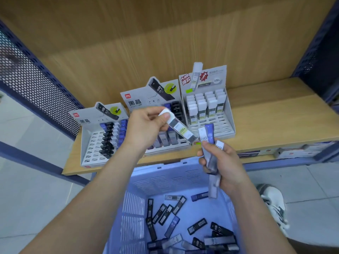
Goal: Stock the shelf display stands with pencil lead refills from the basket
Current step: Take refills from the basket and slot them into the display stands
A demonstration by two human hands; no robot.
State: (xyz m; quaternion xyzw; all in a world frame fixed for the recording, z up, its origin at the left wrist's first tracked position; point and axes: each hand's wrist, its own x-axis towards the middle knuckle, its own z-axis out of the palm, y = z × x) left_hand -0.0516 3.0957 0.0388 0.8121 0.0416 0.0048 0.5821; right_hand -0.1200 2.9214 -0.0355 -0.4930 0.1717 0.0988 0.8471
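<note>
Left hand: your left hand (146, 125) pinches a white-capped refill (180, 129) by its cap, tilted, in the air in front of the middle stand (135, 101).
Right hand: your right hand (224, 162) is clamped round a bundle of refills (209, 142), above the basket's far rim.
Basket: the lilac basket (165, 166) sits below the shelf's front edge, with loose refills (166, 214) scattered on its bottom.
Stands: the left stand (91, 143) is near the shelf's left front corner; the right stand (229, 116) shows open slots in its front rows.
Open room: bare shelf (275, 114) right of the right stand.
Edges: perforated panel (36, 88) on the left.
Room: wood back panel (165, 43), pale tiled floor (33, 189).
</note>
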